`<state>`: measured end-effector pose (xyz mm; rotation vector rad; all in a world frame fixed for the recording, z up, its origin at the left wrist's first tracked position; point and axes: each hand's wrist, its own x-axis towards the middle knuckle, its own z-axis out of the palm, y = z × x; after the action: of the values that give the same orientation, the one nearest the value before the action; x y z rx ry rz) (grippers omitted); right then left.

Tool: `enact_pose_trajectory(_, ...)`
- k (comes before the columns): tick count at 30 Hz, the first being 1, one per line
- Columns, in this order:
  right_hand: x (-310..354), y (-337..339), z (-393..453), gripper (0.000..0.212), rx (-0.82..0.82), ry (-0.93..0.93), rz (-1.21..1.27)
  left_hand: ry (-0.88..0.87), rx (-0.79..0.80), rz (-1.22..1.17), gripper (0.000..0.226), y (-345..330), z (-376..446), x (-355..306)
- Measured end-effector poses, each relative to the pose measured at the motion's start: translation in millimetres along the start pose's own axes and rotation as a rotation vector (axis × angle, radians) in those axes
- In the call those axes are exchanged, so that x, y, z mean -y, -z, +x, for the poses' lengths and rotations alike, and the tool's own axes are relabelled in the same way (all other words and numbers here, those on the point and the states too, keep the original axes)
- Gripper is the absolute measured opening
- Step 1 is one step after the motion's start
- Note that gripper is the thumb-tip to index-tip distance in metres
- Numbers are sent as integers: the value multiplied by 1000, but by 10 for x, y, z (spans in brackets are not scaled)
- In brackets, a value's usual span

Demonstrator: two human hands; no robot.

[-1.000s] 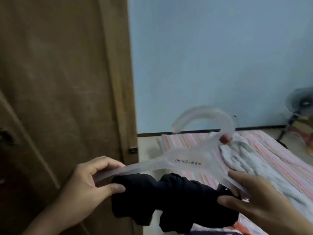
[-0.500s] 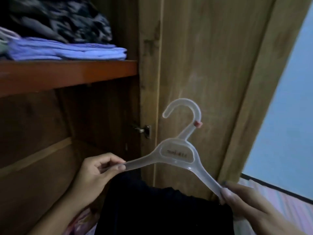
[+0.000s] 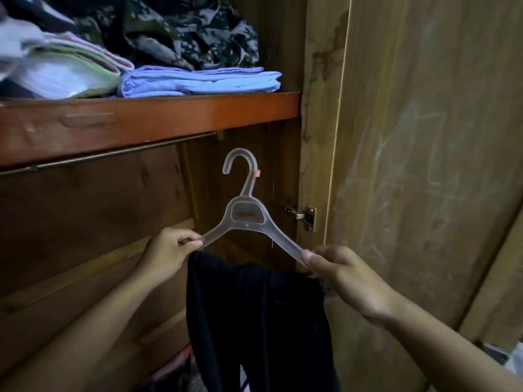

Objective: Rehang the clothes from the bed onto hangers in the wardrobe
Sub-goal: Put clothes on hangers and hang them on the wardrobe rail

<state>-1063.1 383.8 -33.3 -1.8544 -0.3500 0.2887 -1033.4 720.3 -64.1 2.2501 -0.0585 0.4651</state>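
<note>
Holding a translucent hanger upright inside the wardrobe, a person is gripping it by both arm tips: the left hand is pinching the left tip between thumb and curled fingers, and the right hand is pinching the right tip the same way, the two hands standing apart at the hanger's full width. A black garment is hanging down from between the hands, below the hanger's shoulders and in front of the wardrobe's lower panels. The hook is pointing up, sitting below and near the rail but not touching it. A small pink tag is sitting on the hook's neck. Above the rail, a shelf is carrying folded blue cloth, a camouflage garment and a pale folded pile. The open door is standing at right, its hinge lying just right of the hanger.
</note>
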Motion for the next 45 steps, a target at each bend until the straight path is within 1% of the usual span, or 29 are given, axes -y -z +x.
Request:
enact_pose_trajectory(3,59,-102,335,40,8,-8,15,-1,8,122,18,68,290,159)
enact_pose_trajectory(6,83,-215,681,40,-31,22,-3,-14,-19,238,13,128,633,328)
enact_pose_trajectory(9,128,-335,1013,40,-124,70,-139,17,-6,290,15,177,961,458)
enact_pose_trajectory(11,205,-408,1239,41,-196,108,-246,72,-15,270,16,199,1162,484)
enact_pose_trajectory(14,380,-505,1565,42,-277,136,-318,168,-171,112,19,244,1491,511)
enact_pose_trajectory(16,505,-569,1754,39,-316,138,-329,169,-246,74,19,273,1672,544)
enact_pose_trajectory(20,748,-665,2028,31,-348,132,-328,174,-288,86,20,364,1915,612)
enact_pose_trajectory(28,899,-790,2269,31,-361,74,-340,243,-106,62,24,490,2081,669)
enact_pose_trajectory(31,871,-854,2256,32,-351,64,-325,270,-73,30,25,530,2036,711)
enact_pose_trajectory(33,870,-905,2239,32,-339,67,-305,283,-78,6,24,570,2010,753)
enact_pose_trajectory(36,907,-985,2229,30,-328,64,-268,292,-60,-29,32,634,1964,786)
enact_pose_trajectory(38,935,-1027,2238,29,-333,57,-284,307,6,-12,37,658,1932,788)
enact_pose_trajectory(40,913,-1044,2261,29,-342,35,-302,301,63,-1,43,638,1912,756)
enact_pose_trajectory(45,748,-1045,2339,30,-352,-58,-341,182,162,-28,54,410,1845,616)
